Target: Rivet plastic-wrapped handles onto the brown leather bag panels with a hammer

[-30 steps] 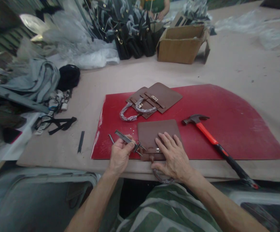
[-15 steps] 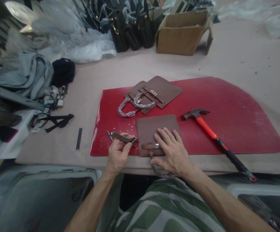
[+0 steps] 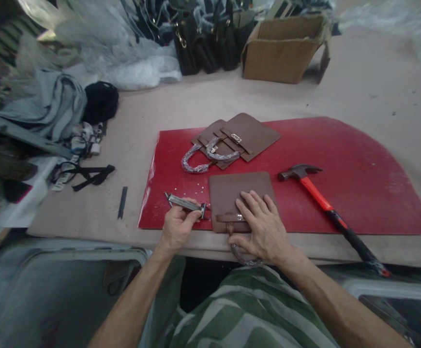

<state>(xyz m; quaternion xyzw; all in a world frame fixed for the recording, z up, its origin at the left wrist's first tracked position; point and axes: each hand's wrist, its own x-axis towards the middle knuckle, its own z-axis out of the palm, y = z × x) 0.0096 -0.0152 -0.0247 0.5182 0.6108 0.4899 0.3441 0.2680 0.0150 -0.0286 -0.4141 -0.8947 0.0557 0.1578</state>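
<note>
Brown, smooth, leather-like material makes up the flat rectangular bag panel (image 3: pixel 228 193) at the near edge of the red flat board (image 3: pixel 359 188). It looks light and fairly stiff, more likely to slide or bend at a corner than to break, and its surface seems apt to mark under hard metal. A flat palm spread over the face suits it better than a pinch at the rim; the narrow brown strap (image 3: pixel 228 218) and its small shiny metal clasp (image 3: pixel 240 217) are poor places to press hard. The curved handle wrapped in clear crinkled plastic (image 3: pixel 245 261) hangs past the table edge and would probably feel slick and flop about, so it gives little control over the panel.

The panel lies directly under the right hand (image 3: pixel 263 227), which is spread flat on its right part, fingers pointing away from the body and the thumb beside the base of the handle. That hand presses without closing on anything.

The left hand (image 3: pixel 177 224) is curled around a slim grey metal tool with a crosspiece at one end (image 3: pixel 185 202), fingers and thumb closed on its shaft. The tool seems small, rigid and dense, best held along the shaft, as here. Its crosspiece points toward the panel's left edge, near it and apparently apart, though blur makes the fine tips hard to judge.
</note>
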